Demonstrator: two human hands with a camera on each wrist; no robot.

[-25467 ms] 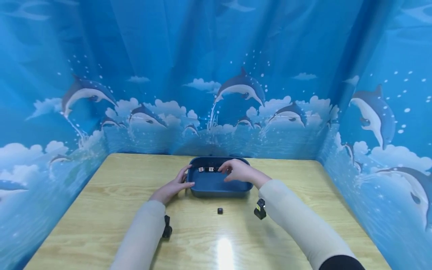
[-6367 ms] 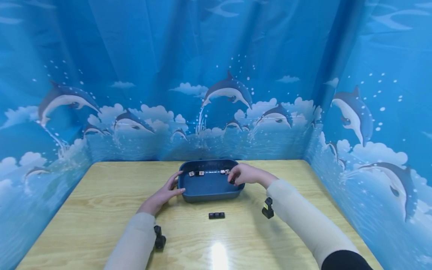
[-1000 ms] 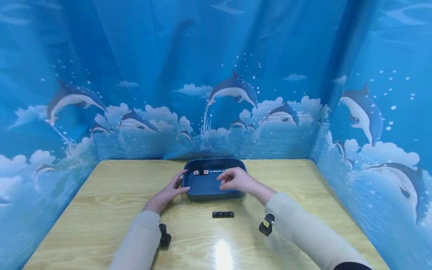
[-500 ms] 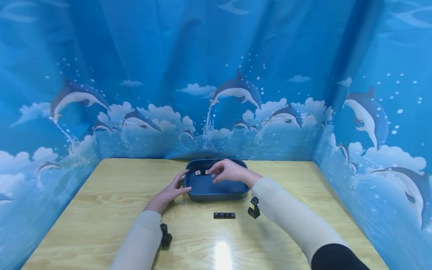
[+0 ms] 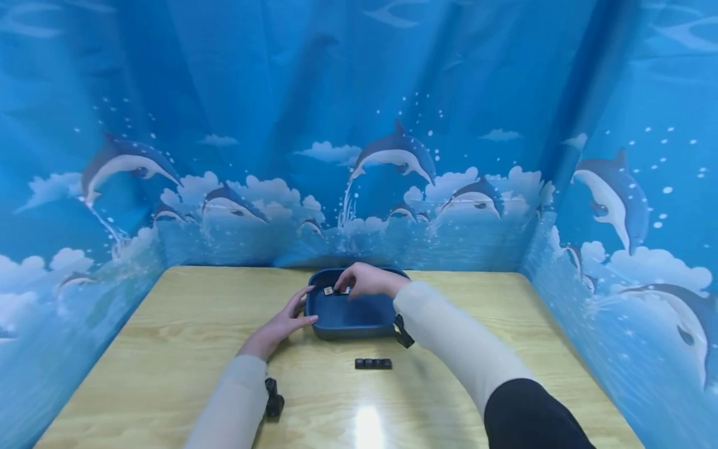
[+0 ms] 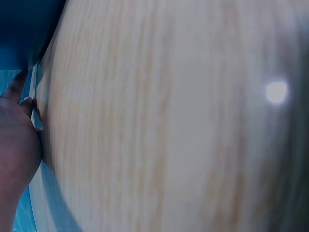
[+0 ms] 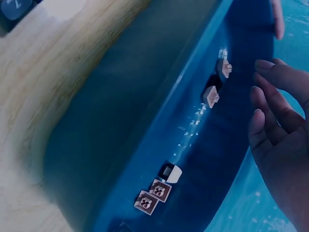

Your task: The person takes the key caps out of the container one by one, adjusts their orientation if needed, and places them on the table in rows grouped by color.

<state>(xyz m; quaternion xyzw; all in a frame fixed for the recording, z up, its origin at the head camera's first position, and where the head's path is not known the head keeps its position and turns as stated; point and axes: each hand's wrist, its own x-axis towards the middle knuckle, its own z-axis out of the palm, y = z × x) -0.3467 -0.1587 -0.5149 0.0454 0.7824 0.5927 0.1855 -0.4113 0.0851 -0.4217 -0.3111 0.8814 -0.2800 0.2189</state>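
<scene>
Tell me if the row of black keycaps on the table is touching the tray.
Apart: the head view shows a strip of bare table between the row and the near side of the tray.

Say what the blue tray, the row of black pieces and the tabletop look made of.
Blue tray: probably plastic, satin; smooth, evenly coloured walls with a soft sheen.
Row of black pieces: perhaps plastic, judging by plain dark faces; too small to tell the finish.
Tabletop: wood or wood-look laminate, glossy; pale grain, bright reflection.
</scene>
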